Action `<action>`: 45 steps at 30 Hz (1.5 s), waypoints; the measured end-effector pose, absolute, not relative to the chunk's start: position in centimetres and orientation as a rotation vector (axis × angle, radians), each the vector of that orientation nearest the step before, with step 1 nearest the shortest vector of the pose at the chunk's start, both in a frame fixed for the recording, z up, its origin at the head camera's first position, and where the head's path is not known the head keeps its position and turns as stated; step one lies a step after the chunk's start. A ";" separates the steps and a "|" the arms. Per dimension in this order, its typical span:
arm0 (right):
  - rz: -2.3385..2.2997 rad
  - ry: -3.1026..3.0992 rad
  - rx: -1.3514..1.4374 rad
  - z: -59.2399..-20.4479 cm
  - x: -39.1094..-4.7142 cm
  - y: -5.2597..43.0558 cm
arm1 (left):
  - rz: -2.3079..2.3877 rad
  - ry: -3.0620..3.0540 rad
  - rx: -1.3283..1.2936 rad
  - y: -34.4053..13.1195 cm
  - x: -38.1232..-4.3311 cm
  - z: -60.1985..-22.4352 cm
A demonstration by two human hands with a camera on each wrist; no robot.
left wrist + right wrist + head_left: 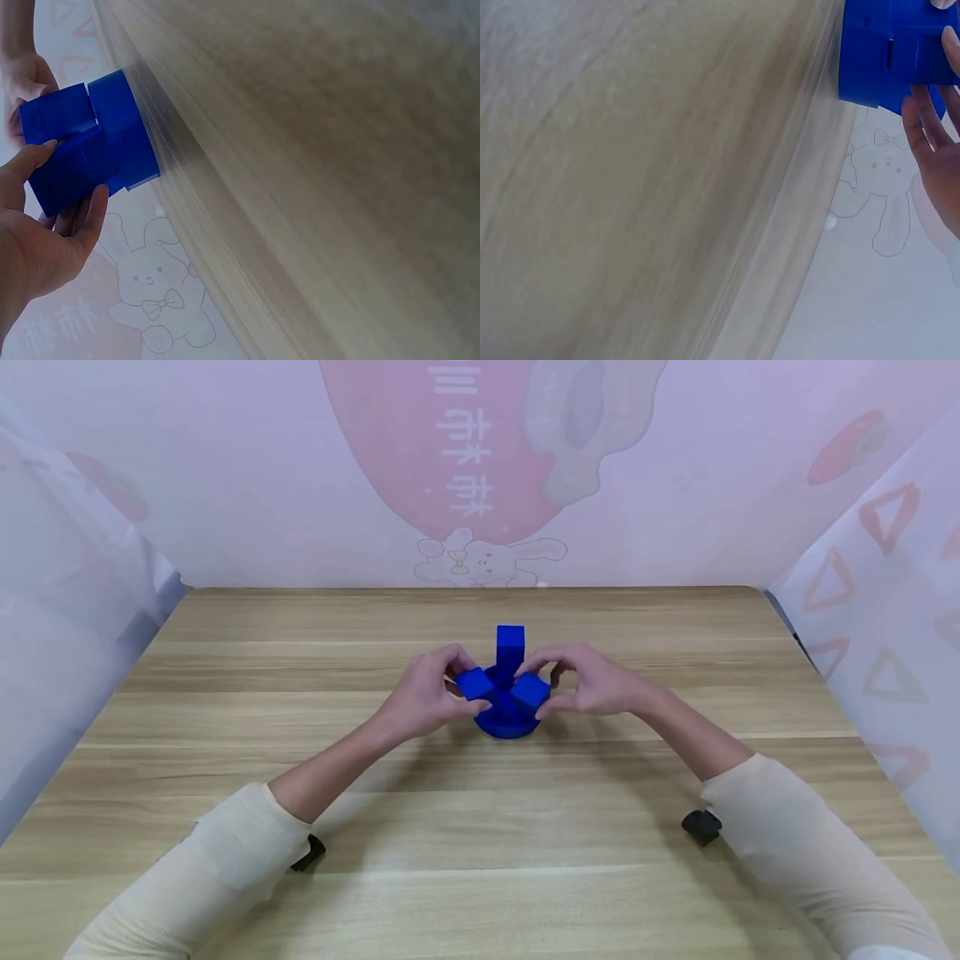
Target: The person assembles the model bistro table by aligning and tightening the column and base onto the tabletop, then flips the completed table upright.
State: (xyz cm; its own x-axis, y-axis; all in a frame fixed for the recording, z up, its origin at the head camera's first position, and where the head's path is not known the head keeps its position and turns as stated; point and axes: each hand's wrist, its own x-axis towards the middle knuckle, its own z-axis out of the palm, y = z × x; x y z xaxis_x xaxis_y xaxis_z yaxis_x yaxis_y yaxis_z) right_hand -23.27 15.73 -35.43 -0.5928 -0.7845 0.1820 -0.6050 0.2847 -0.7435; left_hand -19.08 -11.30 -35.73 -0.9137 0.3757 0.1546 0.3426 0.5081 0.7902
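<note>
A round blue base (507, 728) sits on the wooden table, with three blue blocks standing up from it. My left hand (430, 695) pinches the left block (474, 682) between thumb and fingers. On the other side, my right hand (594, 682) holds the right block (532, 691) the same way. Behind them, the back block (511, 643) stands upright, touched by neither hand as far as I can see. In the left wrist view, the base (126, 135) rests against the tabletop. The blocks' lower ends are hidden inside the base.
The wooden table (480, 827) runs back to a printed cloth wall (247, 485). More printed cloth (885, 610) hangs along the right side. A dark wrist device shows under each cream sleeve (247, 835).
</note>
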 end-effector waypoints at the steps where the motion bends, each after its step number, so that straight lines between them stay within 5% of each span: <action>1: -1.209 2.364 -1.274 -35.4 -23.2 15.6 | 1.402 2.694 0.640 -11.3 -19.1 -35.7; 45: -1.310 2.548 -1.022 -36.2 -23.3 15.9 | 1.404 2.676 0.619 -11.3 -19.1 -35.8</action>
